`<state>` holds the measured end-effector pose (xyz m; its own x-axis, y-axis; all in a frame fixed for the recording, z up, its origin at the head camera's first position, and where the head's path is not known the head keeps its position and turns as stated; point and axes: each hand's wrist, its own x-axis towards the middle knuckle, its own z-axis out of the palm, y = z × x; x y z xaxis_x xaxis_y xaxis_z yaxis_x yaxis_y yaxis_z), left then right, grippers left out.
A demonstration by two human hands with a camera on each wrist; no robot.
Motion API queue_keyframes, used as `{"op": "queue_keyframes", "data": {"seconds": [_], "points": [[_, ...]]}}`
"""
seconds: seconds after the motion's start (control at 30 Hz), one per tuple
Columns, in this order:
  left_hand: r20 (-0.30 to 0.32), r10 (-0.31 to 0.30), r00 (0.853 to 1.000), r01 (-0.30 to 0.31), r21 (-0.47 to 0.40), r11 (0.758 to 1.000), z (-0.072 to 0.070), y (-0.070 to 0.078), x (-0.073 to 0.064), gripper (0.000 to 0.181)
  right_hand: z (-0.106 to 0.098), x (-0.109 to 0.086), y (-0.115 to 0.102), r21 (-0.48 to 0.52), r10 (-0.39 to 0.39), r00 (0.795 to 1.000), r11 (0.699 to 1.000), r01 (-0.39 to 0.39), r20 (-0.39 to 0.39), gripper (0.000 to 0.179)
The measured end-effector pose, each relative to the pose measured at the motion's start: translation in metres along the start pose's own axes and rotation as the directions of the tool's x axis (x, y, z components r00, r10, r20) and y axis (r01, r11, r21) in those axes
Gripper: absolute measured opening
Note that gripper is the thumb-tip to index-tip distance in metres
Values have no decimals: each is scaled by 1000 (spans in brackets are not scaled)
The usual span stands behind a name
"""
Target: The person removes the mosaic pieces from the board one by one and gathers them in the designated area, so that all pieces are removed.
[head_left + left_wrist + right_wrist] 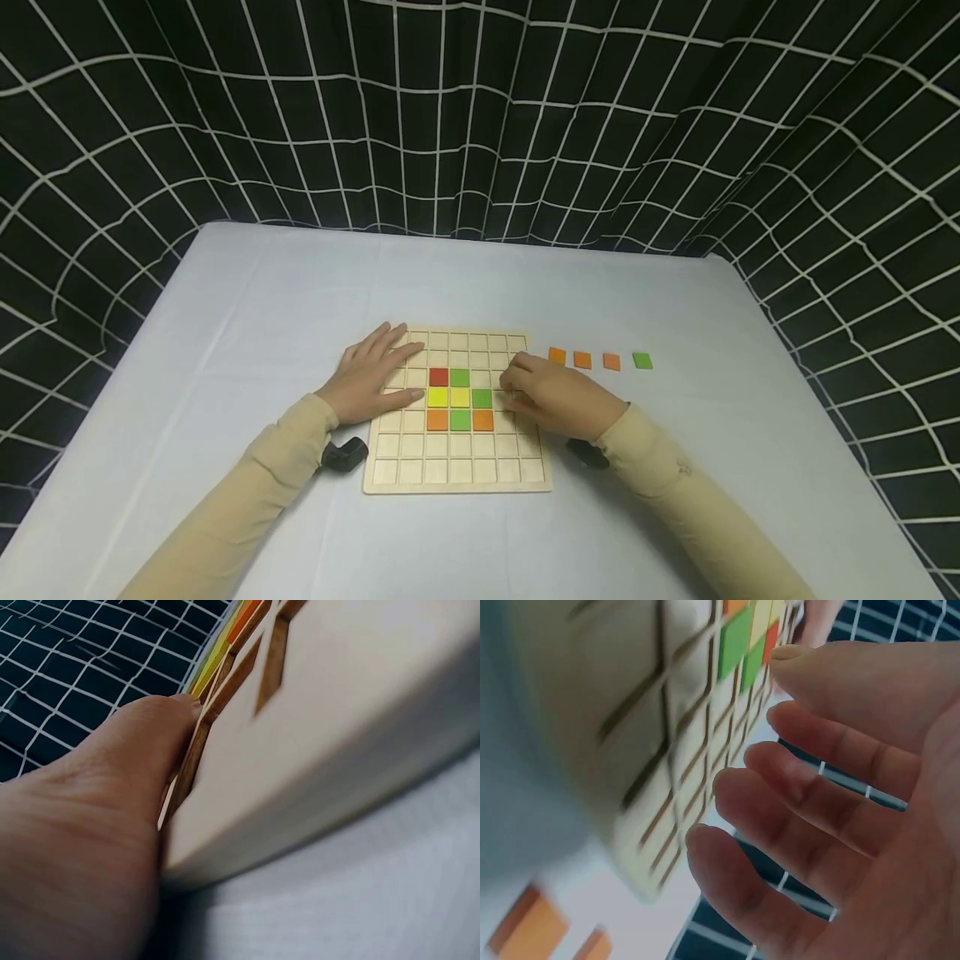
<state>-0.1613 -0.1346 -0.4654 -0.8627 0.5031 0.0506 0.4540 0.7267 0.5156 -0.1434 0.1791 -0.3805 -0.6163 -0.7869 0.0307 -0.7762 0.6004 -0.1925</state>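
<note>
A pale wooden grid board (457, 485) lies on the table, with square tiles in its middle cells. The top row holds a red tile (438, 377) and a green tile (460, 378). Below it are two yellow tiles (438, 397) and a green one (482, 399), then orange, green, orange. My left hand (371, 375) rests on the board's left side, fingers spread, thumb near the left yellow tile. Over the right side is my right hand (562, 396), fingers loosely bent. In the right wrist view, nothing shows between its fingers (742, 799) and thumb (840, 682).
Right of the board, a row of loose tiles lies on the white table (300, 283): three orange, the nearest one (557, 356) close to my right hand, and one green (642, 361). Black curtains (450, 108) with a white grid surround the table's back and sides.
</note>
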Motion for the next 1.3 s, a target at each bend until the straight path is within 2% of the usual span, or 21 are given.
{"op": "queue_keyframes", "data": {"seconds": [0.1,0.3,0.5,0.83,1.3], "points": [[1,-5,1000,5,1,1000,-1,1,-1,72,4,11,-9,-18,-33,999,999,34,30,19],[11,-12,1000,12,-19,1000,-4,5,-1,71,12,23,-16,-52,-51,997,997,54,51,24],[8,-13,1000,13,-10,1000,-4,6,-1,70,19,26,-18,-47,-36,998,998,39,54,24],[-8,-4,1000,4,-10,1000,-4,7,-1,70,23,31,-23,-37,31,997,999,-29,73,25],[-6,-3,1000,3,6,1000,-1,3,-1,70,18,27,-15,-14,-4,999,1000,5,35,24]]}}
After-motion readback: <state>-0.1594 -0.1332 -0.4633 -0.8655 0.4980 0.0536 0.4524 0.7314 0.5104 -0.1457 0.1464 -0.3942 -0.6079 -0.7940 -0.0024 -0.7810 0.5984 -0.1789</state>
